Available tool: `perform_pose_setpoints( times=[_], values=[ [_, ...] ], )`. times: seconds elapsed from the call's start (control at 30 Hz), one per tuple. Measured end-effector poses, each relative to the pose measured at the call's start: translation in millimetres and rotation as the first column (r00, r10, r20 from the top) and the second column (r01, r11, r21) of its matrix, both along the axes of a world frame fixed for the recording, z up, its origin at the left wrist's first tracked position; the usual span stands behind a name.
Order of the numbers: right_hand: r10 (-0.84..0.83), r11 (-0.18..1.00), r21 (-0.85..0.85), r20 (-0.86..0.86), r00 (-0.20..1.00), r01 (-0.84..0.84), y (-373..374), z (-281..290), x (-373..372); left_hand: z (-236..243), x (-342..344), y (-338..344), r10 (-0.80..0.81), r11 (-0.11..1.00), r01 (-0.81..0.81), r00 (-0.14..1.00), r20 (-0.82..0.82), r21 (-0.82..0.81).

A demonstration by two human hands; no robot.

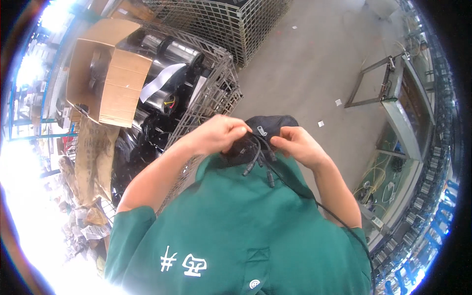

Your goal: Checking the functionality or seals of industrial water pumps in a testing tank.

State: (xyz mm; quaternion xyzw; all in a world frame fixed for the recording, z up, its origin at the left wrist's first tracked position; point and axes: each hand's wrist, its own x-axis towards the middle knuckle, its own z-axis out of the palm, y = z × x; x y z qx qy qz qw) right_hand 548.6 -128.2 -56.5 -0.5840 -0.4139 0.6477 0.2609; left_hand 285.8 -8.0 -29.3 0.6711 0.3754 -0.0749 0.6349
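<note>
A black fabric pouch with a metal zipper pull is in front of my waist. My left hand is closed, with thumb and forefinger pinching the pouch's edge at its left side. On the other side, my right hand is also closed, its thumb and fingers pressed together at the pouch's right edge. Several dark cables hang between the hands, and one ends in a black cable connector over my green shirt. A long black cable runs past my right forearm. The pouch's inside is mostly hidden.
To the left, a wire cage holds shiny metal cylinders and an open cardboard box. Another mesh cage stands beyond it. A metal-framed stand is at right, with small paper scraps on the grey floor.
</note>
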Motion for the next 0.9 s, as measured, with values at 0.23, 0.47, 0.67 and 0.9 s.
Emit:
perform_pose_setpoints(
  times=[0.23, 0.47, 0.67, 0.9],
  values=[
    [-0.078, 0.996, 0.031, -0.115, 0.990, 0.082, 19, 2, -9, -37, 33, 55, -0.342, 0.931, 0.276, 0.889, 0.306, 0.238],
    [-0.336, 0.942, -0.099, -0.305, 0.891, 0.322, 19, -18, -11, -35, 47, 65, -0.309, 0.950, 0.287, 0.913, 0.266, 0.119],
    [-0.496, 0.868, -0.195, -0.376, 0.783, 0.456, 22, -31, -20, -36, 54, 60, -0.272, 0.957, 0.238, 0.938, 0.215, 0.168],
    [-0.565, 0.784, -0.454, -0.237, 0.790, 0.425, 35, -51, -24, -47, 59, 53, -0.105, 0.975, 0.136, 0.978, 0.178, -0.174]
  ],
)
